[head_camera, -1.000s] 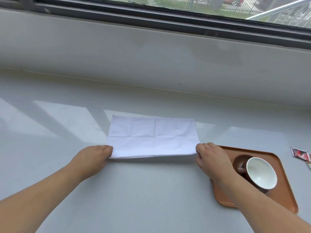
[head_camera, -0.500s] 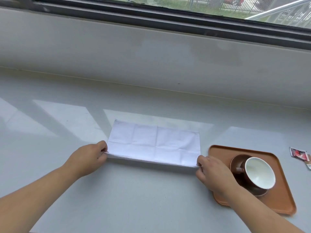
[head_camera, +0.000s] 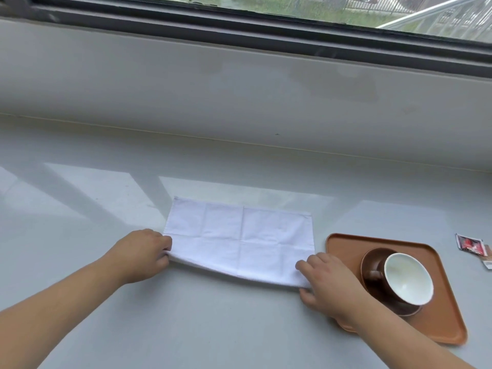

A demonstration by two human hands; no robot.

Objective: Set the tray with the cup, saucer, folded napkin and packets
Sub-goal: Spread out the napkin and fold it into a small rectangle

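A white napkin [head_camera: 239, 238], folded into a long rectangle, lies on the grey counter. My left hand [head_camera: 141, 254] pinches its near left corner. My right hand [head_camera: 327, 283] pinches its near right corner. The near edge sags between the two hands. To the right sits a brown tray [head_camera: 442, 310] carrying a brown saucer [head_camera: 372, 265] with a brown cup [head_camera: 407, 278], white inside, on it. Red and white packets [head_camera: 471, 246] lie on the counter beyond the tray's right side. My right forearm hides part of the tray's near left corner.
The grey counter [head_camera: 80, 209] runs back to a low grey wall [head_camera: 239, 97] under a dark window frame [head_camera: 266, 41]. Bright window reflections fall across the counter surface.
Both hands have drawn the napkin's near edge toward me and slightly lifted it. The right hand has come nearer and lower. The tray, cup and packets have not moved.
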